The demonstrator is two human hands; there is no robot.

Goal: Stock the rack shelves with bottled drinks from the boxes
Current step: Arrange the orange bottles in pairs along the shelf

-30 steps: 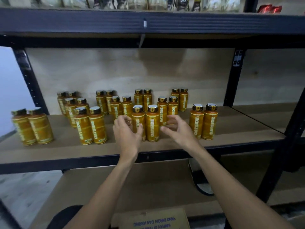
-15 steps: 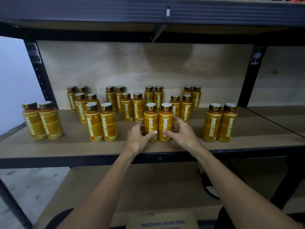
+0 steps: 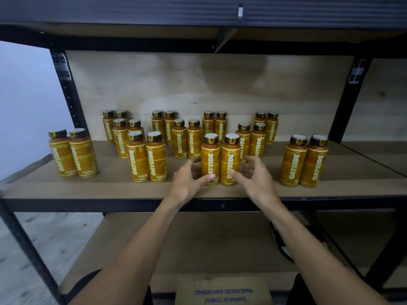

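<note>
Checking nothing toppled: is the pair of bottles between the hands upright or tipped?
Upright: the pair of bottles stands base-down on the shelf, caps up.
</note>
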